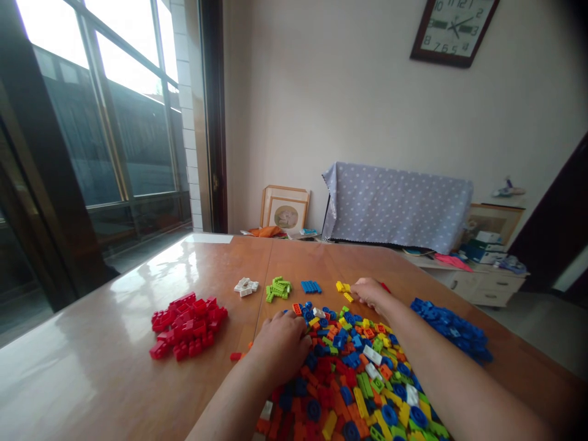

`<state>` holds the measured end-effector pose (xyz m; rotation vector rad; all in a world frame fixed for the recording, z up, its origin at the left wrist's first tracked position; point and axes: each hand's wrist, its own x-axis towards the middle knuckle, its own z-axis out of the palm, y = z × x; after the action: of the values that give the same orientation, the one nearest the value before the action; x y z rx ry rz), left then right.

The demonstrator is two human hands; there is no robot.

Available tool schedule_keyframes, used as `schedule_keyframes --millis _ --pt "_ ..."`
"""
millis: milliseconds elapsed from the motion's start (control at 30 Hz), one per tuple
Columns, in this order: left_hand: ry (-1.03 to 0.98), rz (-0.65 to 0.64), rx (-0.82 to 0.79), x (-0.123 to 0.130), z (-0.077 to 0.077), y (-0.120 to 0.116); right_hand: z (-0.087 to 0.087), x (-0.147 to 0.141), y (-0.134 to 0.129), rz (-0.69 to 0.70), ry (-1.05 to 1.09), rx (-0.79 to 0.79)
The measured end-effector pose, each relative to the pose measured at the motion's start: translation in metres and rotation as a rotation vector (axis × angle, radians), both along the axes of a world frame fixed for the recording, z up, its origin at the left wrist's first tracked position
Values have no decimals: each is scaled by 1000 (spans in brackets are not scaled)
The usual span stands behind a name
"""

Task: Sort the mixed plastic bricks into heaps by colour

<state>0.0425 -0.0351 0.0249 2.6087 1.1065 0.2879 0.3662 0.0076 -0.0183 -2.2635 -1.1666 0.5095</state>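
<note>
A large heap of mixed toy bricks [340, 380] lies at the table's near edge. My left hand [285, 344] rests on the heap's upper left side, fingers curled down; what they hold, if anything, is hidden. Beyond the heap, my right hand [370, 293] touches down beside a small group of yellow bricks [342, 288], fingertips together, their contents too small to make out. Small groups of blue bricks [311, 286], light green bricks [278, 288] and white bricks [246, 286] sit to the left of the yellow ones.
A pile of red bricks [188, 324] lies on the left of the brown table [105, 349], and a pile of blue bricks [452, 327] on the right, past my right forearm. Behind the table stand a cloth-covered object [397, 205] and a framed picture [285, 211].
</note>
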Motion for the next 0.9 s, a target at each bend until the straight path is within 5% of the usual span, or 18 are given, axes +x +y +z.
schedule_keyframes --millis 467,900 --pt "14 -2 31 0 -2 0 -9 -3 -6 108 -180 1" --pt "17 -4 31 0 -2 0 -9 -7 -9 110 -36 61"
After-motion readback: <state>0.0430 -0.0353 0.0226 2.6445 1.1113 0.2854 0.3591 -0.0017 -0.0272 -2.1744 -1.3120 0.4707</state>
